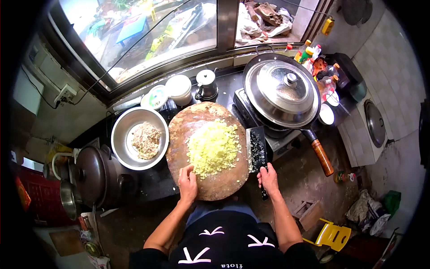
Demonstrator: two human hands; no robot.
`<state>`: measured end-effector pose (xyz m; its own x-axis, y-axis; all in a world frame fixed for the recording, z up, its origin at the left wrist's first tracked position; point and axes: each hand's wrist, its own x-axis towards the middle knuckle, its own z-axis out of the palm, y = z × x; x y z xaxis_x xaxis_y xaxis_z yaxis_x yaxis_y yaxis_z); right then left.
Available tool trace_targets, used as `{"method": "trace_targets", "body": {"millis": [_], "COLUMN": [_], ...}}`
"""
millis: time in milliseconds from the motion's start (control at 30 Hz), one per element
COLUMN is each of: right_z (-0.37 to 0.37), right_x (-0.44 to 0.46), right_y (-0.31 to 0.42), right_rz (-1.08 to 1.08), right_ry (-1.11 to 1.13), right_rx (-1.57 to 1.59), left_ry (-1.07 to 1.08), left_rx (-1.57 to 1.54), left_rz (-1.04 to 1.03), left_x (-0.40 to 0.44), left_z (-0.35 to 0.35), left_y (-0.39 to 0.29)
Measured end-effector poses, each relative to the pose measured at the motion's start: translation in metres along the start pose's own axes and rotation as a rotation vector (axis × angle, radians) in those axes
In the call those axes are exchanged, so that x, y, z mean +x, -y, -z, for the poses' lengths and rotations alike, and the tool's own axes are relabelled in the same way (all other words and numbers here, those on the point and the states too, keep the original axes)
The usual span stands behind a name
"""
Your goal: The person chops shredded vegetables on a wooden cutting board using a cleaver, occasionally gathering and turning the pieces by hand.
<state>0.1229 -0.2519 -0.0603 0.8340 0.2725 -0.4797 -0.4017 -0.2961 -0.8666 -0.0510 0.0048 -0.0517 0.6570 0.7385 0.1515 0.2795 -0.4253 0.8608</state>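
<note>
A heap of chopped pale yellow-green vegetable (214, 148) lies on a round wooden chopping board (183, 121). My left hand (187, 183) is at the heap's lower left edge, its fingers drawn together over the board; whether they pinch anything is too small to tell. At the board's right edge, my right hand (268, 179) grips the dark handle of a cleaver (256, 150), whose broad blade points away from me and has bits stuck to it. Left of the board, a steel bowl (117, 142) holds a lump of minced meat (146, 140).
A lidded wok (282, 92) sits on the stove at the right, its wooden handle toward me. Behind the board are white tubs (179, 89) and a metal pot (206, 85). A dark pot (92, 175) stands left. Bottles (309, 54) crowd the back right; a yellow chair (333, 235) is below.
</note>
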Motion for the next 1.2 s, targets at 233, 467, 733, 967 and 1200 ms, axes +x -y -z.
{"method": "trace_targets", "body": {"millis": [233, 467, 733, 967, 1200], "right_z": [-0.026, -0.045, -0.085, -0.149, -0.179], "right_x": [0.019, 0.053, 0.033, -0.036, -0.069], "right_y": [-0.006, 0.020, 0.033, 0.040, 0.028], "right_rz": [-0.016, 0.124, 0.594, 0.648, 0.729], "right_ry": [0.053, 0.141, 0.070, 0.091, 0.097], "right_rx": [0.038, -0.220, -0.658, -0.942, -0.718], "left_ry": [0.018, -0.015, -0.051, 0.334, 0.564], "left_rx": [-0.052, -0.084, -0.123, -0.626, -1.295], "left_rz": [0.103, 0.148, 0.178, 0.464, 0.507], "left_x": [-0.017, -0.025, -0.035, -0.038, -0.037], "left_z": [-0.013, -0.008, 0.009, 0.004, -0.021], "left_y": [-0.003, -0.002, 0.034, 0.026, 0.047]}}
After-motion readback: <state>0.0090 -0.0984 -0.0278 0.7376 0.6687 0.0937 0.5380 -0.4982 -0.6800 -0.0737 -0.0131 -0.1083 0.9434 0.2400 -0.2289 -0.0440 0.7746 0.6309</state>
